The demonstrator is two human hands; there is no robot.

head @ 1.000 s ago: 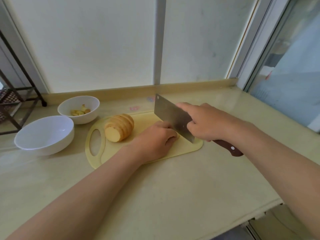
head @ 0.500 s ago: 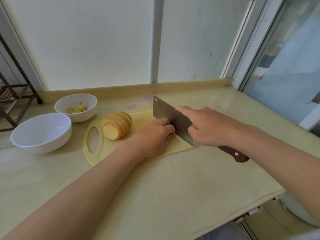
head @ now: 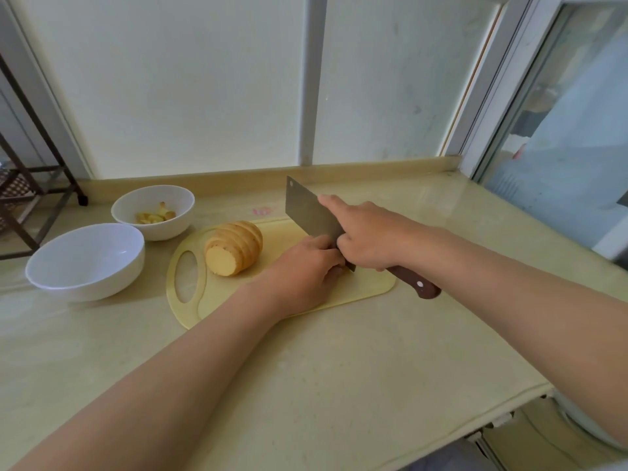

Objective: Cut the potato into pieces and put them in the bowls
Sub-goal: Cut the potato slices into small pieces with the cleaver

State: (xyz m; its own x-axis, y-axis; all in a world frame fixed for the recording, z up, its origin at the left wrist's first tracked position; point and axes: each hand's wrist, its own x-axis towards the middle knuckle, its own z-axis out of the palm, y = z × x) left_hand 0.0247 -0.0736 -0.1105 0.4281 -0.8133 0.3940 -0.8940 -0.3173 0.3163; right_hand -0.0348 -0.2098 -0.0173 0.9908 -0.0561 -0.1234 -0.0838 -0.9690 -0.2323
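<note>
The right hand [head: 368,237] grips a cleaver [head: 311,214] over the cutting board [head: 367,288]. The left hand [head: 306,266] curls beside the blade; its hold is hidden. The sliced potato [head: 234,248] lies near two white bowls [head: 85,260].

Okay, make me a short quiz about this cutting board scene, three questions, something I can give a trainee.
1. True or false: the larger white bowl nearest the camera holds potato pieces.
2. Which hand holds the cleaver? A) left hand B) right hand C) neither
3. Fill in: the sliced potato stack lies on the cutting board, at the end with the oval ______ hole.

Key
1. False. It looks empty; the pieces sit in the smaller bowl behind it.
2. B. The right hand has its grip on the brown handle, index finger lying along the blade's top. The left hand is curled on the board against the blade; whatever it steadies is hidden.
3. handle
</note>
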